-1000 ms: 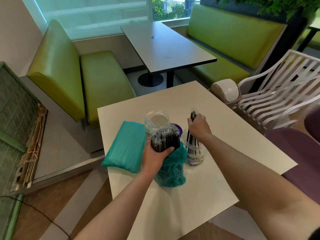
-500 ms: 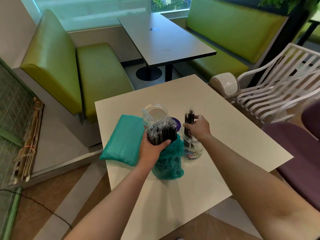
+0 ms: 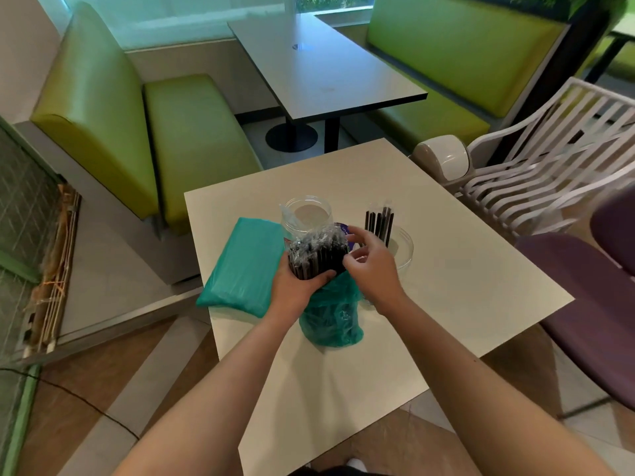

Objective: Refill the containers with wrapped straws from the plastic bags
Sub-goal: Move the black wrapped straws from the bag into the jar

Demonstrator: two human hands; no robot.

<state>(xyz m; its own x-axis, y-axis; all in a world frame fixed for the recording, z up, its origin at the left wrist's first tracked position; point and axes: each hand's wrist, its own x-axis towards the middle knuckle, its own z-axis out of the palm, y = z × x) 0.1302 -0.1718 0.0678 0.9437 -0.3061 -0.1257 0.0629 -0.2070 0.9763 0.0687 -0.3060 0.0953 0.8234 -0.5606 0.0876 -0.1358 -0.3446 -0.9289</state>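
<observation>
My left hand grips a bundle of black wrapped straws that sticks up out of a crumpled teal plastic bag standing on the cream table. My right hand is at the bundle's right edge, its loosely spread fingers touching the straw tops. Just behind that hand stands a clear container with a few wrapped straws upright in it. A second clear container stands farther back with no straws visible inside. A full teal bag lies flat to the left.
A purple lid shows between the two containers. A white slatted chair and a small white bin stand at the table's far right, a purple seat at the right. Green benches and a grey table lie beyond.
My right hand has let go of the straws in the right container and moved left to the bundle. The left hand keeps its hold on the bundle.
</observation>
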